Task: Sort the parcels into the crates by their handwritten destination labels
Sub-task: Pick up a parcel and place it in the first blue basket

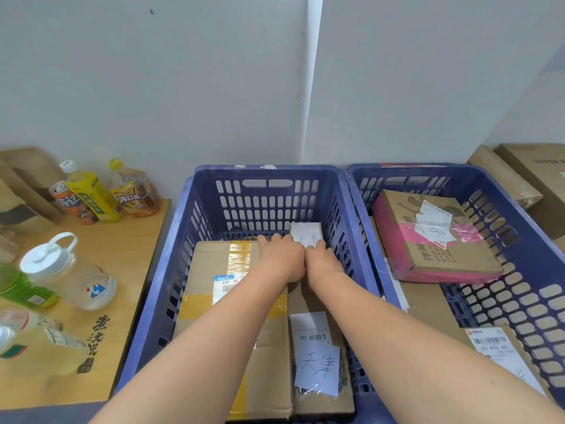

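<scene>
Two blue plastic crates stand side by side against the wall. Both my hands reach into the left crate (171,270). My left hand (279,255) and my right hand (321,258) hold a small parcel with a white handwritten label (305,235) at the crate's far end. Below my arms lie a large brown box with yellow tape (211,270) and a narrower parcel with a handwritten paper label (319,365). The right crate (501,270) holds a pink-and-brown box with a white label (428,237) and another labelled parcel (495,350) at the near right.
Several drink bottles (91,194) and a clear water jug (67,270) stand on flattened cardboard (122,255) left of the crates. Brown cartons (535,179) are stacked at the far right. A white wall rises directly behind the crates.
</scene>
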`<state>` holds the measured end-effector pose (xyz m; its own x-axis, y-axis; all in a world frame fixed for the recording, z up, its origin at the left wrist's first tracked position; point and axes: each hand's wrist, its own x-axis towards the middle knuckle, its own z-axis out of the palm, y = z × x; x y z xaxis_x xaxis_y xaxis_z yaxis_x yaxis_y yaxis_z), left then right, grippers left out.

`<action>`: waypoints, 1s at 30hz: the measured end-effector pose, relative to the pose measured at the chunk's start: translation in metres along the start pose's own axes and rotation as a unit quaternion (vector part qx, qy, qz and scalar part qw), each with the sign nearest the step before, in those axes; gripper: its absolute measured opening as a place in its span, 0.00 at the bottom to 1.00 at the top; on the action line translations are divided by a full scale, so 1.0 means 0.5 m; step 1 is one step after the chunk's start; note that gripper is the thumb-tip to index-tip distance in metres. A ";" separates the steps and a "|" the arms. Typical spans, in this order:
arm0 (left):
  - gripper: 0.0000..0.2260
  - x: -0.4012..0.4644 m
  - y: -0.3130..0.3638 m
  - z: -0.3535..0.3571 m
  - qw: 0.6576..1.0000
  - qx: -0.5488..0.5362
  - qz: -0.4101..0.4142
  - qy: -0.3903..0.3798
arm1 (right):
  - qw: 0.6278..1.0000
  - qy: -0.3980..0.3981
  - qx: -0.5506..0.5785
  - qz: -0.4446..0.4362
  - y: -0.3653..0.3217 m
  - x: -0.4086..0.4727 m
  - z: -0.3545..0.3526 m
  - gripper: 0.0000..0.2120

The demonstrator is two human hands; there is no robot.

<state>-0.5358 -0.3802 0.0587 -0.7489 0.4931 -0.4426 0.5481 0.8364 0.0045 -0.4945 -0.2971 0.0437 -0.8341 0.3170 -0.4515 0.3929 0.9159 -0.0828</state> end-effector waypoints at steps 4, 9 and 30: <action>0.19 0.009 0.011 0.002 0.994 0.110 -0.011 -0.019 | 0.999 -0.034 -0.028 0.000 0.004 0.013 0.021 0.25; 0.19 0.015 0.016 0.013 0.992 0.123 -0.015 -0.004 | 0.996 -0.076 -0.048 0.000 0.004 0.022 0.025 0.29; 0.15 -0.152 0.168 -0.221 0.857 -0.401 0.050 0.319 | 0.951 0.126 0.269 -0.087 0.149 -0.226 -0.288 0.11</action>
<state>-0.4741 -0.3209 0.1915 -0.9044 0.3889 0.1756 0.3811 0.5514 0.7421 -0.4268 -0.2293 0.2162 -0.9445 0.2828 -0.1673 0.3244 0.7223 -0.6108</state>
